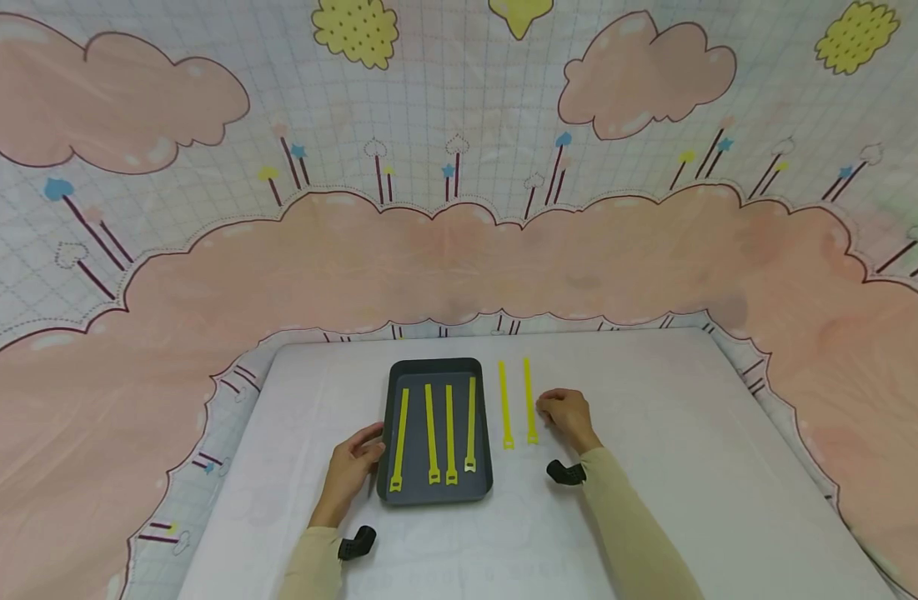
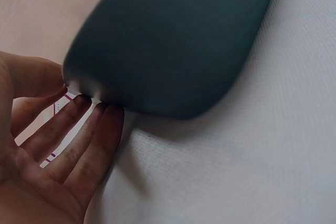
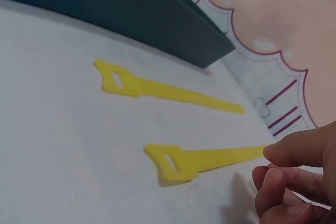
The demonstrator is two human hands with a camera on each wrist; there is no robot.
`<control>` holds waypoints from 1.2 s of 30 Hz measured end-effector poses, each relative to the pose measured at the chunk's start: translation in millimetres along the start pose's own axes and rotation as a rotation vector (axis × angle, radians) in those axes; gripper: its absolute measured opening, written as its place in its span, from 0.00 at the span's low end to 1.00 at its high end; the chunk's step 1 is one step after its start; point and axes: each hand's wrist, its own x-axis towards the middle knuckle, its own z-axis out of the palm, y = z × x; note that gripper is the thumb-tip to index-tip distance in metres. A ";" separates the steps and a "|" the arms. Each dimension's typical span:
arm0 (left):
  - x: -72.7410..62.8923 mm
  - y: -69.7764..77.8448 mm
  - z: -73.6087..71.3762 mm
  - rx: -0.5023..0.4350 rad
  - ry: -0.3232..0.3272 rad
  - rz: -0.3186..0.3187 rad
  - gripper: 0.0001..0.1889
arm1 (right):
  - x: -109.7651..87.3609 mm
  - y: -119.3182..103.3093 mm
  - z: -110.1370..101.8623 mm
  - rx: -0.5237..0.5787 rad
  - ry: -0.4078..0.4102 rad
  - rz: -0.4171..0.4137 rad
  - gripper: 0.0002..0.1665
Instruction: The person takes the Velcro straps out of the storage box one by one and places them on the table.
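Note:
Several yellow hook-and-loop cable ties (image 1: 431,433) lie lengthwise in a dark grey rectangular tray (image 1: 436,497). My left hand (image 1: 351,467) is at the tray's left side, its fairly straight fingers (image 2: 100,150) touching the tray wall. Two more yellow ties lie on the table right of the tray, one nearer it (image 1: 505,404) and the other a little farther right (image 1: 529,400). Just right of that farther tie, my right hand (image 1: 567,414) has loosely bent fingers. In the right wrist view, a fingertip (image 3: 278,150) overlaps the thin end of this tie (image 3: 220,158).
A white-covered table (image 1: 691,467) extends around the tray. Behind it hangs a patterned cloth (image 1: 504,258) with pink clouds. Each wrist wears a black device (image 1: 357,543) below a light sleeve (image 1: 639,525).

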 end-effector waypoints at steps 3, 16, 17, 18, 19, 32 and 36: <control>1.4 -0.6 0.6 -0.005 -0.003 0.006 0.23 | -3.1 -3.1 -2.9 -0.005 0.016 -0.014 0.13; -10.5 -4.8 -18.7 0.039 0.021 -0.015 0.23 | -41.7 -30.2 15.7 0.064 -0.013 -0.125 0.10; -10.0 -3.7 -17.5 0.032 0.019 -0.013 0.23 | -44.7 -32.4 15.6 0.070 -0.011 -0.135 0.10; -9.4 -2.6 -16.0 0.026 0.018 -0.014 0.23 | -47.5 -34.7 15.4 0.072 -0.012 -0.141 0.10; -8.6 -1.5 -14.2 0.018 0.017 -0.016 0.23 | -50.3 -36.9 15.3 0.074 -0.013 -0.147 0.09; -6.0 -2.0 -1.6 0.030 -0.003 -0.008 0.23 | -79.8 -54.4 45.7 0.051 -0.069 -0.280 0.09; -3.1 -5.0 -1.6 0.032 -0.003 -0.005 0.23 | -85.1 -56.1 60.9 0.062 -0.110 -0.300 0.10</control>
